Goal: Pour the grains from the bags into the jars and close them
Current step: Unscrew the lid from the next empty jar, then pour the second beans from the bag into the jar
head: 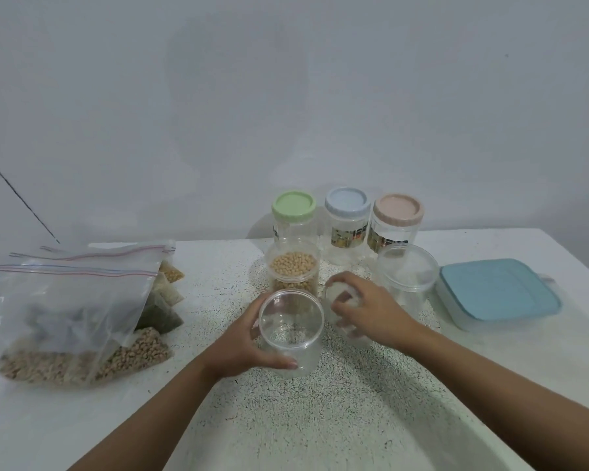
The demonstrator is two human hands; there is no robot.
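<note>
My left hand point(252, 341) grips an empty clear jar point(291, 331) that stands open on the speckled table point(320, 419). Just to its right, my right hand point(368, 307) curls over the top of a jar of white grains point(340, 300); whether a lid is under the fingers is hidden. Behind the empty jar stands a jar of yellow beans point(293, 270) with a clear lid on it. Zip bags of grains point(72, 311) lie piled at the left, holding beans, white grains and dark green grains.
Three tall jars with a green lid point(293, 207), blue lid point(347, 202) and pink lid point(398, 209) stand at the back by the wall. A clear lidded jar point(407, 277) and a blue-lidded box point(497, 290) sit at the right.
</note>
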